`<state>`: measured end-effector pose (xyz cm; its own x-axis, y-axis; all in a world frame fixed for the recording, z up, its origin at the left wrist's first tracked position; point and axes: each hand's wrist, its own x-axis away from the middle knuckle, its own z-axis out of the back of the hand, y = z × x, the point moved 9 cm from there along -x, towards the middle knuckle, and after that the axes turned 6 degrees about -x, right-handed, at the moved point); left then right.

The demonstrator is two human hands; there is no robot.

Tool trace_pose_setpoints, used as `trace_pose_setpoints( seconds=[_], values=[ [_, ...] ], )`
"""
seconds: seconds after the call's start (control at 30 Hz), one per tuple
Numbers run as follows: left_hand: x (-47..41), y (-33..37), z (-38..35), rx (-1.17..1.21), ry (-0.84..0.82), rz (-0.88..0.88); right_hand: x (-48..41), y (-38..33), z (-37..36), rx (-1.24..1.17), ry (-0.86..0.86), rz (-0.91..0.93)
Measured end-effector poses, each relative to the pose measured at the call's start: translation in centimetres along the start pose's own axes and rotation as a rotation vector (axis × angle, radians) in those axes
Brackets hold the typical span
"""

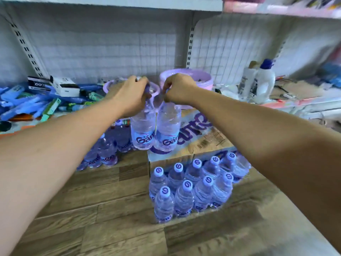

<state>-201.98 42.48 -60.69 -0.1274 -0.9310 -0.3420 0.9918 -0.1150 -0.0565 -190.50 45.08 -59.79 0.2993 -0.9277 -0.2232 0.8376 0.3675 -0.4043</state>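
Since my left hand [132, 95] and right hand [180, 89] each curl round only a neck, holding the left water bottle [143, 130] and right water bottle [168, 132] aloft side by side near the cardboard carton [199, 141], a swing or knock could slip one loose.

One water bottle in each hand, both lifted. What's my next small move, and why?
Probably lower both leftward beside the loose bottles on the floor. The left hand grips the left bottle and the right hand the right bottle by their necks, hanging over the carton; that group looks like their destination.
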Motion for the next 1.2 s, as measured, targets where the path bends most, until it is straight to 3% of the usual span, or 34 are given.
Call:
trace_pose_setpoints(
  seconds=[0.37, 0.63, 1.0, 1.2],
  values=[
    [-2.9, 17.5, -0.5, 0.161, -0.133, -0.182, 7.2, 13.3, 7.9, 0.225, -0.091, -0.198],
    [-2.0, 28.9, -3.6, 0.192, -0.256, -0.262, 10.6, 23.9, 8.5, 0.133, -0.126, -0.313],
    [0.4, 36.9, -8.7, 0.079, -0.351, -0.343, 13.7, 33.4, 5.2, 0.029, -0.243, -0.320],
    [2.6, 38.6, -14.8, 0.054, -0.489, -0.382, 15.6, 35.9, 0.8, 0.020, -0.294, -0.328]
  ],
)
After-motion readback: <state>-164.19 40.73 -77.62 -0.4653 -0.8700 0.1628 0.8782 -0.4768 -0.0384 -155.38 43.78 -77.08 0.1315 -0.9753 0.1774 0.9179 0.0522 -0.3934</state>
